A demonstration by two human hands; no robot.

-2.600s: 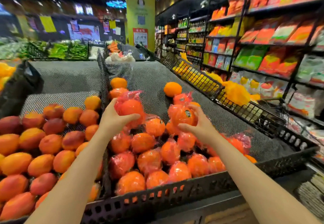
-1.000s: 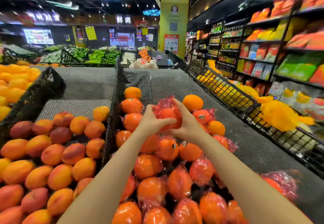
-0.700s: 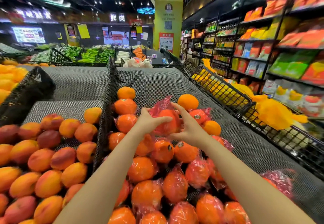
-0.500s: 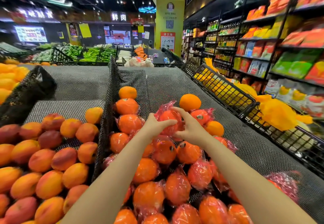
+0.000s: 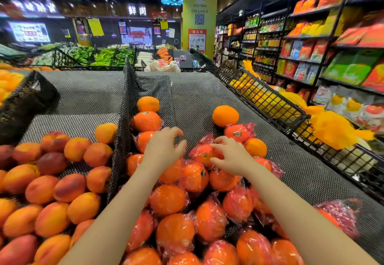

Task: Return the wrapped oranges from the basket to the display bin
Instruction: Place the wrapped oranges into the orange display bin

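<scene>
Right hand (image 5: 230, 156) pinched a wrapped orange (image 5: 202, 153) mid-bin (image 5: 311, 181), left hand (image 5: 164, 148) loose, empty; film looked slippery, so cup the fruit itself.

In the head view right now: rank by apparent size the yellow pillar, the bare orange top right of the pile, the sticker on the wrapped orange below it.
1. yellow pillar
2. bare orange
3. sticker
</scene>
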